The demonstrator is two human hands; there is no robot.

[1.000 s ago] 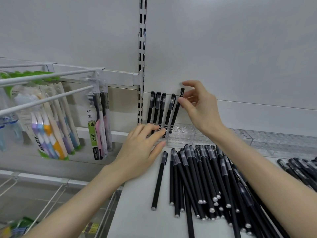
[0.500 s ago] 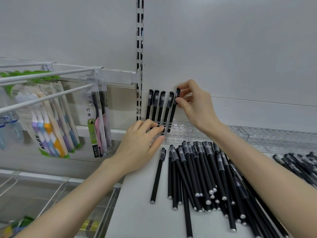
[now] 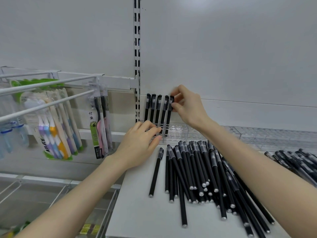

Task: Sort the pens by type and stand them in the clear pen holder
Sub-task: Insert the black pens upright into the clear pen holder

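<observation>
The right hand (image 3: 187,109) is pinching the cap of a black pen (image 3: 168,117) between thumb and fingers (image 3: 181,91), standing it as the 5th in a row at the back left corner of the shelf (image 3: 137,212). The left hand (image 3: 139,143) is resting against the clear pen holder (image 3: 179,133), its fingers (image 3: 154,129) bending onto the front wall below the 4 upright pens (image 3: 157,109); whether they are gripping it I cannot tell. A loose pile of pens (image 3: 197,169) is lying toward the front edge. The likely risks: the tip missing its socket, or a hasty release tipping the pen into its tightly packed neighbours.
</observation>
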